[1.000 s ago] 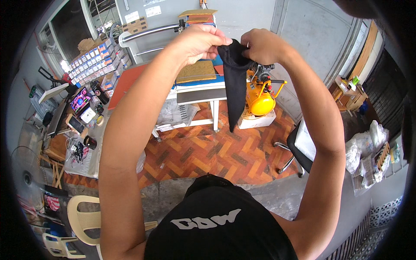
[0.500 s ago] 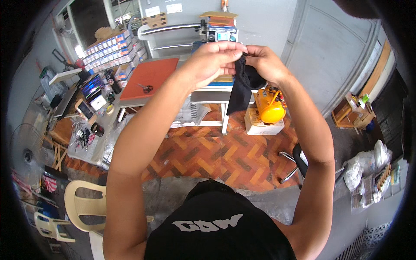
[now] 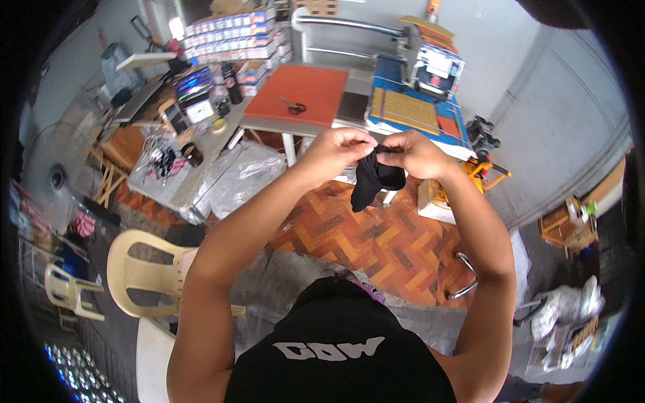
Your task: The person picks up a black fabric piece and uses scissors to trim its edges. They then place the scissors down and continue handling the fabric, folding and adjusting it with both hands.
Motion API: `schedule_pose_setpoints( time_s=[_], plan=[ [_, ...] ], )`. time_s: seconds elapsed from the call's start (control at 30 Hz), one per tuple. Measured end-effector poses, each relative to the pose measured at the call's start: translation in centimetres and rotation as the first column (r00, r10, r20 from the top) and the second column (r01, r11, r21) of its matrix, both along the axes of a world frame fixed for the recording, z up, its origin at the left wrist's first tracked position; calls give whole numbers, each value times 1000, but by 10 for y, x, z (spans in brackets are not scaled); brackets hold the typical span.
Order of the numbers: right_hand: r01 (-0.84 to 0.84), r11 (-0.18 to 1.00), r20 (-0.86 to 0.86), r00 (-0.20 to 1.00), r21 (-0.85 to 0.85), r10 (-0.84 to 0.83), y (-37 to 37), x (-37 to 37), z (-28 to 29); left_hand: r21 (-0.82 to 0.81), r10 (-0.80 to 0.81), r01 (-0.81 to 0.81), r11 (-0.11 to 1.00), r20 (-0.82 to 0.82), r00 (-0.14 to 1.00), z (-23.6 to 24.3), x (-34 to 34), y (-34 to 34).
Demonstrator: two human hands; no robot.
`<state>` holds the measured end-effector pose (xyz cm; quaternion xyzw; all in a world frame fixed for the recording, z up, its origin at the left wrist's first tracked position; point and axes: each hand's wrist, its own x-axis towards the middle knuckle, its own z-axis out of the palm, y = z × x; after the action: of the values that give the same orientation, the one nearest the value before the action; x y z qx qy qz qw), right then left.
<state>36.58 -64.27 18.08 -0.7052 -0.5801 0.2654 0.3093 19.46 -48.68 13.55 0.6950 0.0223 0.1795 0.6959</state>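
Note:
A piece of black fabric, with one part curved into a loop, hangs in front of me. My left hand pinches its top edge between thumb and fingertips. Close beside it, my right hand grips the same edge, thumb laid over the cloth. Both hands are closed and almost touching. Folds conceal the inside of the fabric, and its exact kind is unclear.
Ahead stands a table with an orange-red mat, scissors and a press-like machine. To the left are a cluttered desk, a standing fan and a cream plastic chair. A yellow-orange machine sits right.
My view has swung left, so the tables appear farther right. Both hands and the black fabric sit lower in the picture, still gripped at the top; its hanging end looks shorter.

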Motion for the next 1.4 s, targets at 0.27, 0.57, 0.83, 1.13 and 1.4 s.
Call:
schedule_pose_setpoints(
  time_s=[0.27, 0.57, 0.83, 1.13, 1.4],
  plan=[
    [-330, 891, -115, 944, -310, 310, 149, 18, -67, 216, 294, -241, 946, -261, 920, -83, -61, 103],
    [-5, 998, 400, 916, -57, 27, 427, 110, -224, 347, 627, -538, 768, -236, 742, -139, -89, 207],
    [223, 974, 561, 810, -28, -170, 495, 117, -258, 271, 712, -669, 692, -414, 568, -102, -53, 292],
    [298, 952, 243, 931, -74, -273, 473, 118, -223, 371, 642, -569, 734, -108, 759, -39, 44, 356],
    [459, 831, -619, 763, 315, -186, 323, 110, -100, 135, 119, -126, 983, 63, 991, 24, 98, 372]
  ],
)
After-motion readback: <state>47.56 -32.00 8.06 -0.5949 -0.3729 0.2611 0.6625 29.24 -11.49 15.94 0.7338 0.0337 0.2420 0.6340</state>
